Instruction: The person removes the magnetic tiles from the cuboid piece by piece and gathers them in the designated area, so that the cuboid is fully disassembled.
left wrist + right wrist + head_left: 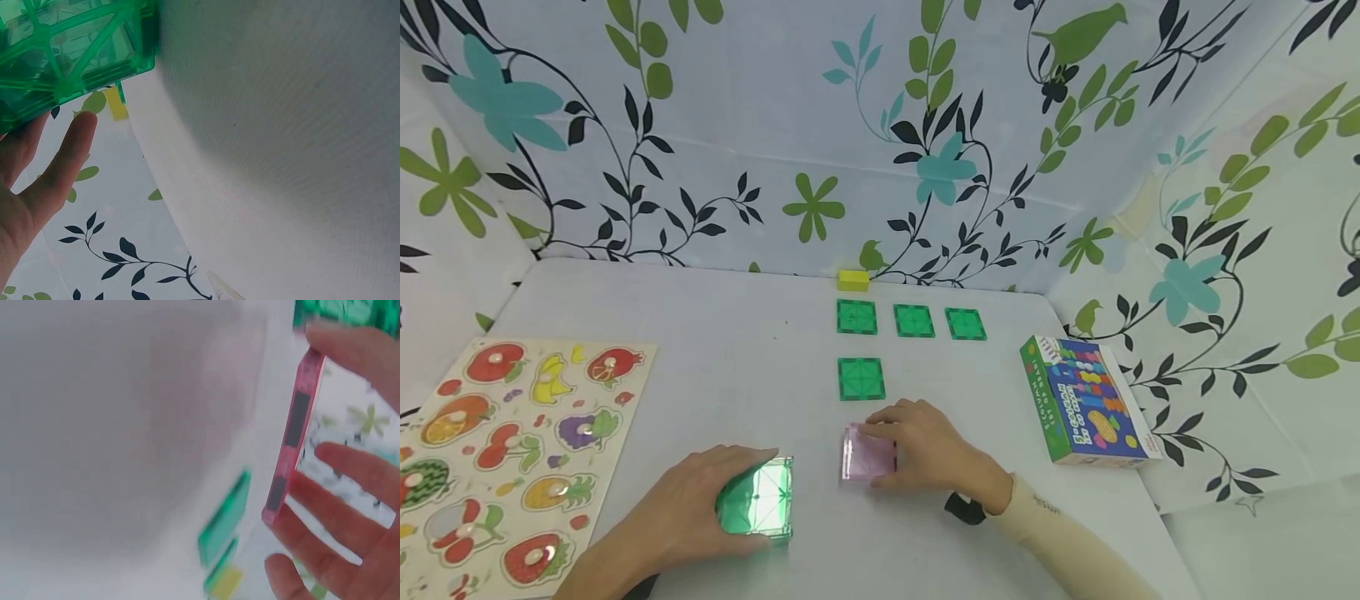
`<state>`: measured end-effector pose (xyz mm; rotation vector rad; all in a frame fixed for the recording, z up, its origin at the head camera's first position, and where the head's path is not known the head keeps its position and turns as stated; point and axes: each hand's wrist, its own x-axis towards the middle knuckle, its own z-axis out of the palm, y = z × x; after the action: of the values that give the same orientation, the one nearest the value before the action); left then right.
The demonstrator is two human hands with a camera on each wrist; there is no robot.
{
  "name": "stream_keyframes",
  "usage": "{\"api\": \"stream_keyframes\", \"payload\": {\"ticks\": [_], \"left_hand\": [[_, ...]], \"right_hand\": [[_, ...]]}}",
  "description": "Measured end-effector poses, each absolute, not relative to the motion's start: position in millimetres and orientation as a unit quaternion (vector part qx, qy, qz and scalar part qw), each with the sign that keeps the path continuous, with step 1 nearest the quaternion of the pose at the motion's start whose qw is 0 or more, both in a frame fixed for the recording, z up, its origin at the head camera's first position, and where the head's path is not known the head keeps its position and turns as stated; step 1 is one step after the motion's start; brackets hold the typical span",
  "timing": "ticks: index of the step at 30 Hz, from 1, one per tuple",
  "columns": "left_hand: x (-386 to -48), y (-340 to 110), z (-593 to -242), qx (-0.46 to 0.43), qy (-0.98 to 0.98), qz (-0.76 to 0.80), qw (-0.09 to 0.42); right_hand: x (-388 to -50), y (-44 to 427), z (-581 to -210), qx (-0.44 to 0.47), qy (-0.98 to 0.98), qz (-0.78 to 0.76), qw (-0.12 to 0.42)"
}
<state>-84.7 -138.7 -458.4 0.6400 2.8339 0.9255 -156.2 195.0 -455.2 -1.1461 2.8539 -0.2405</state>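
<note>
My left hand [688, 504] grips translucent green magnetic tiles [760, 500] by their edges, between thumb and fingers, apparently a stack. In the left wrist view the green tiles [75, 56] show a ribbed frame, with fingertips near the lower edge. To the right, my right hand [936, 450] pinches a single pink magnetic tile [868, 454] between thumb and fingers. Seen edge-on in the right wrist view, the pink tile [289, 437] stands off the table. Just beyond it a green tile [861, 379] lies flat, with three more green tiles [913, 321] in a row behind.
A small yellow block [853, 280] sits at the table's back edge. On the left lies a fruit-picture board [527, 458]. A colourful box [1086, 400] rests at the right edge. Patterned cloth [700, 125] hangs behind the white table [737, 333].
</note>
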Motion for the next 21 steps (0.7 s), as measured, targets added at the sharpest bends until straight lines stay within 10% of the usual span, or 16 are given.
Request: {"api": "stream_keyframes", "payload": {"ticks": [21], "left_hand": [[-83.7, -139.1, -461.5, 0.216, 0.928, 0.302, 0.026]], "right_hand": [[-279.3, 296.8, -453.1, -0.275, 0.939, -0.177, 0.103]]}}
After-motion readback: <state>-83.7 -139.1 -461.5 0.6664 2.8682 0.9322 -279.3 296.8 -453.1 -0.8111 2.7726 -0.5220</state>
